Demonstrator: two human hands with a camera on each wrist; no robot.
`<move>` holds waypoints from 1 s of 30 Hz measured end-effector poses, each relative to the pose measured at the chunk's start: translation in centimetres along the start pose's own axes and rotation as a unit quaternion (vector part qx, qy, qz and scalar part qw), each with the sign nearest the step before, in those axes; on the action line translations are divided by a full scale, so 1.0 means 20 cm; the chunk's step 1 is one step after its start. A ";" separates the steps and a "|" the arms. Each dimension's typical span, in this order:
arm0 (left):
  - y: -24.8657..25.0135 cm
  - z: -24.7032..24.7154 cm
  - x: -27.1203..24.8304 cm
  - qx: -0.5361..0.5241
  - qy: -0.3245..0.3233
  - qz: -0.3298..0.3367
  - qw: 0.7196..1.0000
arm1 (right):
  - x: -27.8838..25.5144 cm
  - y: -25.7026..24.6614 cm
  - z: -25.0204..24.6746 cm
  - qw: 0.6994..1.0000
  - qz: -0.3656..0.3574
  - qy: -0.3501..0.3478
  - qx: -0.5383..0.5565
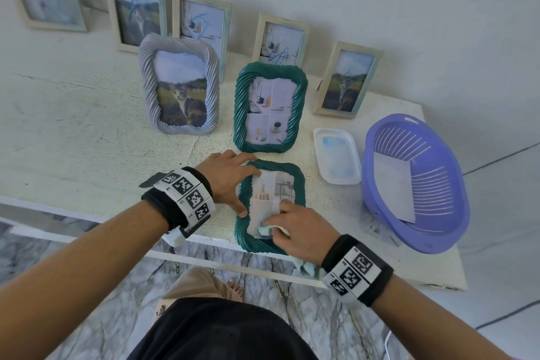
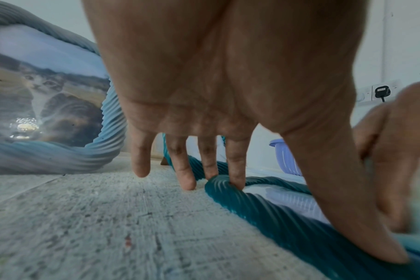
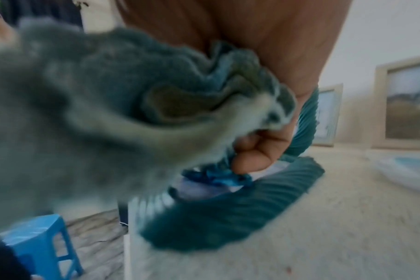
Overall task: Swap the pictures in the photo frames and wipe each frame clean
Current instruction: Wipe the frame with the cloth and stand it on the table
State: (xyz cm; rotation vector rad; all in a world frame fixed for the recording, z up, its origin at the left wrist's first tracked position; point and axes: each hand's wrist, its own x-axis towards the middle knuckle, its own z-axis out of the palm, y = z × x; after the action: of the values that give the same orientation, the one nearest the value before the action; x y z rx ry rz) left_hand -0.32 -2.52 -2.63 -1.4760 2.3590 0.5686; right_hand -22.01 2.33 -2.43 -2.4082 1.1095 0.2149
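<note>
A teal rope-edged photo frame [image 1: 301, 184] lies flat near the table's front edge, glass up. My left hand [image 1: 230, 177] presses on its left and upper border with straight, spread fingers [image 2: 235, 170], the thumb along the left side. My right hand [image 1: 295, 228] grips a bunched pale blue cloth [image 1: 264, 229] and holds it against the lower glass; the cloth [image 3: 132, 106] fills the right wrist view over the frame [image 3: 228, 214]. A second teal frame [image 1: 270, 108] and a grey rope-edged frame [image 1: 179, 85] with a cat picture stand behind.
Several pale wooden frames [image 1: 347, 79] lean on the wall at the back. A shallow clear tray [image 1: 336, 155] with blue liquid and a purple basket [image 1: 415, 181] sit right of the flat frame. A blue stool [image 3: 41, 244] stands on the floor beside the table [image 1: 87, 140].
</note>
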 end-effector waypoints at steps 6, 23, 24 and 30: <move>-0.01 0.00 0.00 0.000 -0.002 0.001 1.000 | 0.11 -0.03 0.00 0.997 0.038 0.057 -0.030; -0.01 0.01 0.00 -0.003 0.006 0.001 1.000 | 0.01 -0.08 0.06 0.999 0.003 0.011 0.050; -0.02 0.02 0.00 -0.005 0.007 0.001 1.000 | -0.01 -0.06 0.06 0.999 -0.001 0.003 0.054; -0.03 0.02 0.01 -0.014 0.004 0.003 1.000 | -0.06 0.07 0.00 0.998 0.005 0.000 -0.061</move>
State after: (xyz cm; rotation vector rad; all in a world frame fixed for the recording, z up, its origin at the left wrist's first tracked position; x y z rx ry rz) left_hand 0.17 -2.66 -3.24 -1.4854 2.3717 0.6005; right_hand -23.84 2.36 -2.55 -2.5107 1.1375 0.2949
